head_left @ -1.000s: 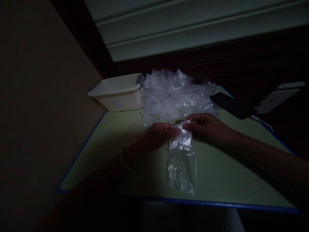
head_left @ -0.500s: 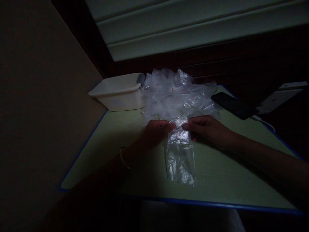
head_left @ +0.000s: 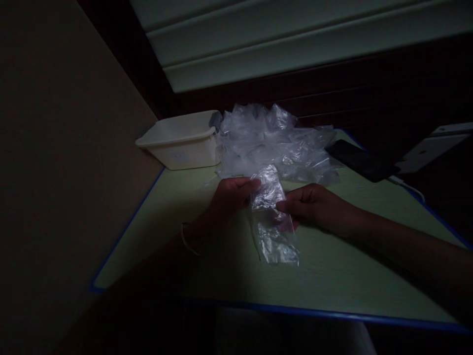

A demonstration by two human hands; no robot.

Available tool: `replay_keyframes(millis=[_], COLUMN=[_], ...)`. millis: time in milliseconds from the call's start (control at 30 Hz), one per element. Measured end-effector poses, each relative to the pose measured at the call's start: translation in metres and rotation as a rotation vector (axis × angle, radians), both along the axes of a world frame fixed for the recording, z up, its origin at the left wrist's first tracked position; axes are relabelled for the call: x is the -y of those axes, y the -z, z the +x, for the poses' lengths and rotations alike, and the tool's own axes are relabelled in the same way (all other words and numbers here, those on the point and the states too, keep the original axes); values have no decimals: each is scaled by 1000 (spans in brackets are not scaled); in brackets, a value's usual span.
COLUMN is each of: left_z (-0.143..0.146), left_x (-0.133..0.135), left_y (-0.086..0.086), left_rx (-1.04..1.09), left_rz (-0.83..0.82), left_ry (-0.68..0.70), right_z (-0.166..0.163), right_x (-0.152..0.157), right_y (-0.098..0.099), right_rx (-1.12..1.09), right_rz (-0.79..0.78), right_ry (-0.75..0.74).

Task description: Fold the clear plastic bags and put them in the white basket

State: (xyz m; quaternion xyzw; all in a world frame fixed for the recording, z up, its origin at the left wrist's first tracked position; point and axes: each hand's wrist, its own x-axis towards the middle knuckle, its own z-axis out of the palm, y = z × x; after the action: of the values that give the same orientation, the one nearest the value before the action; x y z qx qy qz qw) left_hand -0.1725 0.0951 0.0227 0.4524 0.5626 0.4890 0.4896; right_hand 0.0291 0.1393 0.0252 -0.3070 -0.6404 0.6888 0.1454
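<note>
**Clear plastic bag pinched between my left hand and right hand**

In my head view, both hands are closed on the one bag, out in front of me over the bench. My left thumb presses its upper left edge. My right hand grips the right edge a little lower, thumb on top and fingers showing through the film underneath. The bag is crinkled and shiny, its far end leaning towards my left, its near end hanging below my hands; whether that end touches the bench I can't tell. A thin bracelet circles my left wrist.

Just beyond my hands lies a loose heap of clear plastic bags. Left of it, beyond my left hand, stands a cream plastic bin with a grey latch. Past my right hand, further right, is a black smartphone, with a white cable by its near end and a white flat object beside it. The light is dim.
</note>
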Motion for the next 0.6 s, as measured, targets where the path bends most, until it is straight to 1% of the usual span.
replay_keyframes(millis=[133,367,600], left_z=[-6,-12,-15], left_x=[-2,-4,-8], left_y=[-2,-11,-10], left_rx=[18,71,149], left_rz=[18,26,60], left_ry=[-46,-130,-176], right_z=[1,4,6], right_x=[0,0,-1], right_y=[1,5,6], right_rx=[-3,5,24], right_rz=[10,17,21], right_ry=[-29,-72,-119])
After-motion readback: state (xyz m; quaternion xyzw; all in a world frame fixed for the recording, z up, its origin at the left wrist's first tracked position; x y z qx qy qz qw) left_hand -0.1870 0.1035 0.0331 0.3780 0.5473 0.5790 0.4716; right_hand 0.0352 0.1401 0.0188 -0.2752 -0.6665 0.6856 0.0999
